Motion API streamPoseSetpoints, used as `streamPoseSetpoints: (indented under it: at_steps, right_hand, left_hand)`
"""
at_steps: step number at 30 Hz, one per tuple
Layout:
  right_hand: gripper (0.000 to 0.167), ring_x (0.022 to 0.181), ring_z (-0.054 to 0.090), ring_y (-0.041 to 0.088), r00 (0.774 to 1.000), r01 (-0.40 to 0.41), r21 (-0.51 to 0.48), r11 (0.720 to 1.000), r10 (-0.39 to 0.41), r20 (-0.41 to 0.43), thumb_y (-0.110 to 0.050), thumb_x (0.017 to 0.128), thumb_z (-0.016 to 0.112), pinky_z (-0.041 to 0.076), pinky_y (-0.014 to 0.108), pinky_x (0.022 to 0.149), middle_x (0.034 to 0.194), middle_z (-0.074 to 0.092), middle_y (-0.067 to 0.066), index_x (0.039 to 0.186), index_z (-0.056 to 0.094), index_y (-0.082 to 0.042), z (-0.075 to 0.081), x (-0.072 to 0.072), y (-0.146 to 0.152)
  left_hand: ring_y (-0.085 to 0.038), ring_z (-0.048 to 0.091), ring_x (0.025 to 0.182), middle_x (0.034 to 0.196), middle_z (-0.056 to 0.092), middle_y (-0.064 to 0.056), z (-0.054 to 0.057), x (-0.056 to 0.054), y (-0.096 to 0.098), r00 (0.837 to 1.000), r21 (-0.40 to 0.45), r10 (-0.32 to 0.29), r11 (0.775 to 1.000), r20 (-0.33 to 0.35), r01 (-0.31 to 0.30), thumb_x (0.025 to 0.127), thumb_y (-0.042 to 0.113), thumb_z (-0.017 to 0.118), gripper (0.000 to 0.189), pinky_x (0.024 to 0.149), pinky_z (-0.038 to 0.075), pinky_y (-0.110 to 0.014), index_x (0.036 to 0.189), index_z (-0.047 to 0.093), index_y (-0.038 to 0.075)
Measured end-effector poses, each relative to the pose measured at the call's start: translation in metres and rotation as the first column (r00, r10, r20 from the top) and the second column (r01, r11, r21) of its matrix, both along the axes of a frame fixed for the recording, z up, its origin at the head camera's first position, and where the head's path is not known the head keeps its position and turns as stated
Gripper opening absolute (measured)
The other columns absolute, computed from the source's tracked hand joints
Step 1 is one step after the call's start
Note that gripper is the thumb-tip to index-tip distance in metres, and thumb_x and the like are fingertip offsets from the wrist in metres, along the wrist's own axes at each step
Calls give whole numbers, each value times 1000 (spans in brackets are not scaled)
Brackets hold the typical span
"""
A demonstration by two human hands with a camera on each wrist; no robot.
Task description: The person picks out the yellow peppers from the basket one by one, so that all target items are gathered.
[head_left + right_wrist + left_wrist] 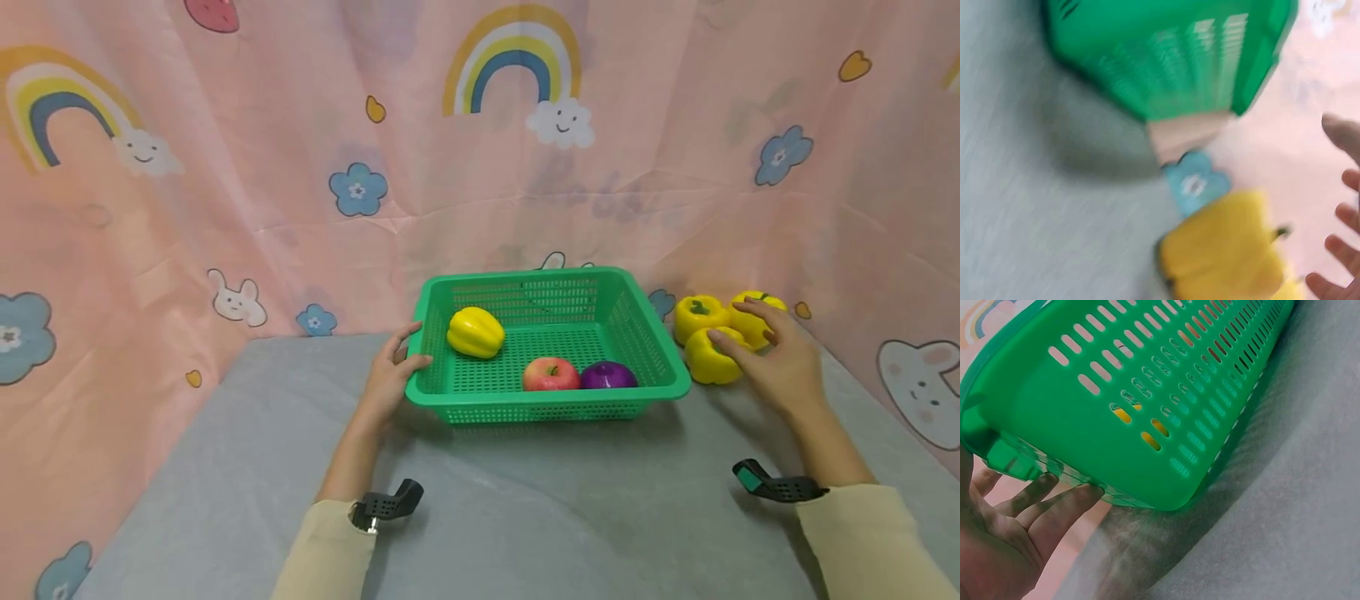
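Note:
A green plastic basket (547, 397) with slotted walls stands on the table. Its left rim is held by my left hand (386, 375), thumb over the edge and fingers against the outer wall (1085, 450). Inside lie a yellow bell pepper (476, 332), a red-pink apple (551, 375) and a glossy round purple thing (609, 376), possibly an onion. To the right of the basket, three yellow bell peppers (712, 360) sit close together. Over them hovers my right hand (787, 367), fingers spread and apart from the pepper (1222, 250) in the right wrist view.
Grey cloth covers the table (555, 508). Behind it hangs a pink curtain (480, 225) printed with rainbows, flowers and rabbits, close to the basket's back rim and the peppers. Each wrist wears a black strap mount (780, 485).

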State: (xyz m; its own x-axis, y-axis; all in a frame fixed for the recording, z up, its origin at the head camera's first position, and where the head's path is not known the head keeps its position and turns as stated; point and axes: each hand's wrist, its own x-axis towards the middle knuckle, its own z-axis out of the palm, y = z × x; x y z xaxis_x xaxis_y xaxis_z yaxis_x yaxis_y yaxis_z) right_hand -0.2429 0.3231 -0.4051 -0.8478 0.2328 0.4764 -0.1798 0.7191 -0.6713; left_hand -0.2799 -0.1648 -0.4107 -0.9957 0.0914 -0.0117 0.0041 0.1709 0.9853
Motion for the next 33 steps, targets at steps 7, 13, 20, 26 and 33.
streamPoseSetpoints:
  at_steps: [7,13,20,26,33]
  right_hand:
    - [59,139,41,46,998,-61,0,998,61,10,-34,94,71,35,72,108,152,50,20,144,54,-9,36,13,-32]
    - [60,137,44,45,980,-200,53,978,200,-3,-29,90,76,37,72,106,150,52,16,144,56,-14,71,20,-69]
    - [59,139,46,39,912,-408,180,895,410,22,-26,89,77,44,61,107,154,50,11,144,57,-17,101,15,-116]
    - [60,144,43,35,873,-485,254,837,481,84,-31,90,76,39,65,110,156,49,8,145,55,-18,115,1,-151]
    - [59,141,46,31,808,-588,234,774,573,136,-36,91,73,43,59,110,154,51,5,145,55,-19,118,-25,-180]
  left_hand:
    - [-37,62,123,149,53,-16,-2,1,1,1000,16,7,1000,-3,-7,97,18,59,61,89,54,-33,154,41,32]
    - [-35,58,129,152,50,-15,-1,1,2,1000,11,13,1000,7,-13,97,20,59,61,100,50,-42,154,41,33]
    - [-35,52,136,156,44,-15,0,1,1,1000,17,14,1000,1,-14,96,21,59,60,108,46,-51,153,41,33]
    - [-36,56,131,154,47,-16,-1,0,0,1000,14,12,1000,-13,-12,96,20,59,62,104,49,-48,154,40,32]
    - [-35,55,132,152,50,-16,0,-1,1,1000,31,10,999,-15,-10,95,19,60,62,105,48,-49,153,42,32]
